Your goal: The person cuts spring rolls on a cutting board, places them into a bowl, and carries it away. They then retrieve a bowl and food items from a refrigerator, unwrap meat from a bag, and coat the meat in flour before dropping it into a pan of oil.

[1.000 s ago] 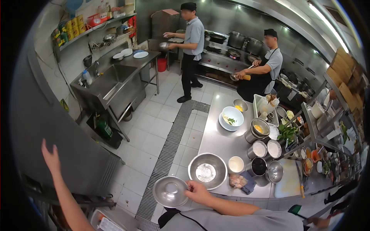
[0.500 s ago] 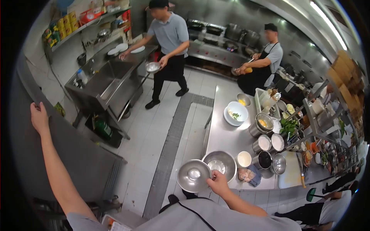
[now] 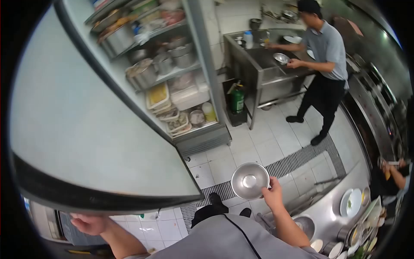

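My right hand (image 3: 272, 194) pinches the rim of a shiny metal bowl (image 3: 241, 181), held over the floor in front of me; nothing shows inside it. To the left, a large refrigerator door (image 3: 99, 116) stands wide open. At its near edge is my left hand (image 3: 89, 223), fingers curled against the door and partly hidden behind it. Beyond the door, the refrigerator's shelves (image 3: 166, 75) hold metal pots (image 3: 144, 73), a white lidded tub (image 3: 187, 95), an open tub with yellow food (image 3: 158, 95) and several smaller containers.
A person (image 3: 325, 56) holding a metal bowl (image 3: 281, 58) stands by the steel sink (image 3: 263, 60). A green canister (image 3: 237, 98) sits on the floor beside the sink. At right is a steel worktable (image 3: 321, 207) with bowls and pots. A drain grate (image 3: 297, 159) crosses the tiled floor.
The refrigerator door has swung open, showing the filled shelves. My view has turned left, and the metal bowl has moved away from the worktable. The person at the sink has turned towards it.
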The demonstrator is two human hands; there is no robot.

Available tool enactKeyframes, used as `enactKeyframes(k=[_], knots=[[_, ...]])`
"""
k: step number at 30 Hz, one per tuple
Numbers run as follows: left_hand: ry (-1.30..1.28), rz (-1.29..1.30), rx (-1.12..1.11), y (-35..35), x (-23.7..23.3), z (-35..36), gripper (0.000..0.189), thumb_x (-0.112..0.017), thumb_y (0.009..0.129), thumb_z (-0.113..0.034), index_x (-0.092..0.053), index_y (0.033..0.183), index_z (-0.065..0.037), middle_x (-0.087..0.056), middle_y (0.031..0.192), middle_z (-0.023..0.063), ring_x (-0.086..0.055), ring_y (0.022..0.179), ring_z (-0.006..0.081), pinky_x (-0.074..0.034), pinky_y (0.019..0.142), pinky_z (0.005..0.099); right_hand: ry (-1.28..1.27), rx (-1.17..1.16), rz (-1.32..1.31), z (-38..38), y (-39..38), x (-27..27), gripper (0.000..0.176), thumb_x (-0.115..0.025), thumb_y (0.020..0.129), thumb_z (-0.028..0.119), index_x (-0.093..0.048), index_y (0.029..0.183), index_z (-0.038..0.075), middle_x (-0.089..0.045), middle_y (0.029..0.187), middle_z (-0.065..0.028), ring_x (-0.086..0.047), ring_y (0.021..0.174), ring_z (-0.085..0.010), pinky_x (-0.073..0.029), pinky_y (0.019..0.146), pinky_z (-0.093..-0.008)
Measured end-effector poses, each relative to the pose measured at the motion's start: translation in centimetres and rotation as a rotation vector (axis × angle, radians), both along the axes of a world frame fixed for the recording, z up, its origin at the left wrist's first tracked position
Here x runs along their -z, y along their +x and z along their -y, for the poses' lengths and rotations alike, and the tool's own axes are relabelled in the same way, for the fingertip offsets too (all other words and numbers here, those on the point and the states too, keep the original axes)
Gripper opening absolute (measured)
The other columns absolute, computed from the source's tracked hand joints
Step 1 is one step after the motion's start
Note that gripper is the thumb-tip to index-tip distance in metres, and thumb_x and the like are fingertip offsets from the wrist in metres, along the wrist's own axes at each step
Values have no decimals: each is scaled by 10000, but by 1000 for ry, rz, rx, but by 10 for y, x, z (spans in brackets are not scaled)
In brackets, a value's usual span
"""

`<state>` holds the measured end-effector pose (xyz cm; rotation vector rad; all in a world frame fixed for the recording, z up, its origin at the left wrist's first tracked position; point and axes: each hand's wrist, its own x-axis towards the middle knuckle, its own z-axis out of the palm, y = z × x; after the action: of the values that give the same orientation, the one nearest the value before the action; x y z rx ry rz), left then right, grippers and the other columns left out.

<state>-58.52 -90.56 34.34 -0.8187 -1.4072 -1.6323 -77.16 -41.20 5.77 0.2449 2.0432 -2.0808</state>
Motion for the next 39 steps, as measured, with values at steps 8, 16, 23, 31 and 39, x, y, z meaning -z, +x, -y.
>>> enactKeyframes(k=[8, 16, 23, 31, 39], knots=[[-308, 14, -1329, 68, 36, -3, 563, -569, 1023, -369, -485, 1442, -2, -548, 1407, 218, -541, 1328, 388, -426, 1142, 527, -66, -433, -75, 194, -89, -56, 447, -626, 854, -33, -538, 1293, -21, -657, 1155, -132, -688, 897, -172, -569, 574, -284], [406, 963, -417, -113, 122, -32, 817, -717, 887, -137, -312, 1578, 27, -443, 1553, 213, -472, 1418, 331, -370, 1162, 444, -302, -819, -199, 330, -103, -125, 455, -637, 881, -60, -541, 1316, 30, -652, 1169, -61, -630, 1059, -142, -514, 924, -292], [991, 1054, -285, -155, 204, 9, 563, -622, 913, -83, -475, 1439, 58, -604, 1373, 196, -607, 1277, 323, -457, 1119, 460, -199, -829, -433, 350, -221, -128, 644, -826, 899, 235, -512, 1423, 32, -577, 1356, -105, -622, 1098, -211, -544, 899, -346], [1082, 934, -324, -256, 194, 26, 510, -657, 932, -98, -517, 1391, 75, -632, 1326, 201, -638, 1225, 309, -509, 1063, 442, 447, -90, -1050, 410, -482, -213, 634, -830, 843, 215, -519, 1379, 81, -281, 1617, -297, -398, 1446, -490, -420, 1133, -487], [1128, 991, -450, -302, 209, 38, 523, -653, 939, -140, -509, 1395, 73, -640, 1313, 210, -664, 1193, 324, -522, 1057, 468, 196, 63, -1258, 432, -521, -188, 429, -931, 739, 154, -581, 968, 63, -503, 1451, -257, -540, 1304, -415, -461, 1063, -460]])
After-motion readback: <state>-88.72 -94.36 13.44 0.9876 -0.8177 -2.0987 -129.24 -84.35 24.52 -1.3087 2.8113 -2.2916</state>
